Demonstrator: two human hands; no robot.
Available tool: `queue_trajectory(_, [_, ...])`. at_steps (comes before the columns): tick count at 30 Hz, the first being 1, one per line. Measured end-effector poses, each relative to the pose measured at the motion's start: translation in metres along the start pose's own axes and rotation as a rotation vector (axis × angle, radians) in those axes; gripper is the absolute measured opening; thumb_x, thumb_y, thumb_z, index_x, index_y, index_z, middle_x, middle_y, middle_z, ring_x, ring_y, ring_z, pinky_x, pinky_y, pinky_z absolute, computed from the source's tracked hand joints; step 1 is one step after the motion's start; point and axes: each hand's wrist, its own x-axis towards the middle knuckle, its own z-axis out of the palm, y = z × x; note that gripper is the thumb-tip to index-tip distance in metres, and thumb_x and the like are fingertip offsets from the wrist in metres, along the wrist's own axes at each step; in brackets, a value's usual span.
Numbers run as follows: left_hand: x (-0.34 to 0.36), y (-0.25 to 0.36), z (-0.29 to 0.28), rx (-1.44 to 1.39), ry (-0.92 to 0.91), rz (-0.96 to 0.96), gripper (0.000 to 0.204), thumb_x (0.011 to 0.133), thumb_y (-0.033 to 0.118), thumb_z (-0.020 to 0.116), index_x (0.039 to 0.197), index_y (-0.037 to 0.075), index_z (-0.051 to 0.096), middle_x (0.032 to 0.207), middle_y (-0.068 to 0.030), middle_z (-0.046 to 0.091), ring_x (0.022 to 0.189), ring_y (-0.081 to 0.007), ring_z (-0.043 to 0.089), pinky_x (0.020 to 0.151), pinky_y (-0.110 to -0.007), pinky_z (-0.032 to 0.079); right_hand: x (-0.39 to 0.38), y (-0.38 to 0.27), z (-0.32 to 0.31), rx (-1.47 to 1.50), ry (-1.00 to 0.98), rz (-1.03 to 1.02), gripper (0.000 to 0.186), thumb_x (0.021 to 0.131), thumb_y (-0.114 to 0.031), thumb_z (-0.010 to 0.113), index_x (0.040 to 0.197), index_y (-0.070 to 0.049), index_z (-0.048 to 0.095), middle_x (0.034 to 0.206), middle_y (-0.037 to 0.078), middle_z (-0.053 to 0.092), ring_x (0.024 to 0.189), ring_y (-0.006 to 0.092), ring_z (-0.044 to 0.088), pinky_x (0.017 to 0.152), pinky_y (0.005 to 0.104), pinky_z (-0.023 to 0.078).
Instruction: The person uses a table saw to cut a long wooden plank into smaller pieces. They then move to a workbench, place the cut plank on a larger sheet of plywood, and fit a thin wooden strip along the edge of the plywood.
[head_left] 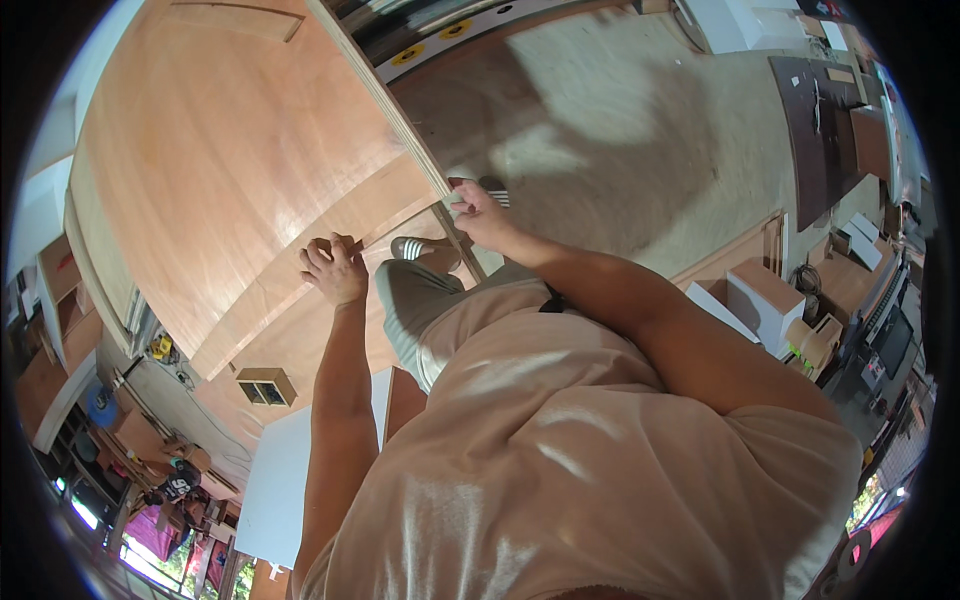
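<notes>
Both hands are at the near side of a big wooden sheet [230, 150], the left farther in from its corner than the right. Bent fingers of the left hand [335, 272] come down on a long strip [270, 285] that runs slantwise along the near part of the sheet; whether they grip it or only press on it, I cannot tell. At the sheet's near right corner is the right hand [482, 215], its fingers partly bent and spread a little; I cannot tell whether they hold the edge or just touch it.

The sheet fills the upper left of the view, with a thick pale edge along its right side. More pale wood shows on the near side of the strip. Below and left of the left hand sits a small box [265, 386] with two openings, and nearer the person lies a white panel [280, 480].

Between the hands, lower down, a striped sandal [408, 248] shows; a second sandal [495, 190] is just beyond the right hand, on the right. Bare floor [600, 140] spreads to the right, and a dark panel [815, 140] lies toward the far right.
</notes>
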Motion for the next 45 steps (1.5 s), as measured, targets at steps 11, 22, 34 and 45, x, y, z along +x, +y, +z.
queue_trajectory(11, [-0.001, 0.003, 0.001, 0.015, 0.055, 0.017, 0.068, 0.073, 0.031, 0.084, 0.133, 0.017, 0.056, 0.139, -0.0222, 0.043, 0.137, -0.0499, 0.035, 0.098, -0.071, 0.033, 0.033, -0.037, -0.013, -0.372, -0.134, 0.071, 0.053, 0.085, -0.026, 0.065, 0.131, -0.001, 0.056, 0.114, 0.021, 0.070, 0.118, 0.0297, 0.066, 0.096, 0.0389, 0.051])
queue_trajectory(22, [0.003, 0.011, -0.030, -0.111, -0.132, -0.068, 0.070, 0.073, 0.035, 0.084, 0.135, 0.020, 0.056, 0.144, -0.0189, 0.039, 0.142, -0.0499, 0.029, 0.106, -0.076, 0.028, 0.073, -0.095, -0.017, -0.445, -0.060, 0.032, 0.060, 0.074, -0.005, 0.065, 0.132, 0.004, 0.054, 0.115, 0.025, 0.067, 0.112, 0.0358, 0.065, 0.096, 0.0401, 0.050])
queue_trajectory(34, [0.061, -0.027, -0.063, -0.210, -0.283, 0.048, 0.086, 0.058, 0.040, 0.092, 0.134, 0.020, 0.058, 0.134, -0.0076, 0.054, 0.130, -0.0301, 0.046, 0.101, -0.055, 0.034, 0.155, -0.151, 0.046, -0.531, -0.054, -0.162, 0.066, 0.084, 0.000, 0.055, 0.147, 0.005, 0.036, 0.142, 0.022, 0.052, 0.131, 0.0325, 0.053, 0.109, 0.0396, 0.043])
queue_trajectory(45, [0.011, -0.060, -0.127, -0.172, 0.001, 0.345, 0.028, 0.088, 0.028, 0.064, 0.110, 0.015, 0.054, 0.101, -0.0100, 0.058, 0.092, -0.0285, 0.060, 0.076, -0.048, 0.044, 0.264, -0.162, 0.047, -0.224, -0.041, 0.071, 0.063, 0.093, -0.015, 0.054, 0.153, -0.018, 0.034, 0.137, 0.015, 0.055, 0.119, 0.0346, 0.060, 0.085, 0.0526, 0.055])
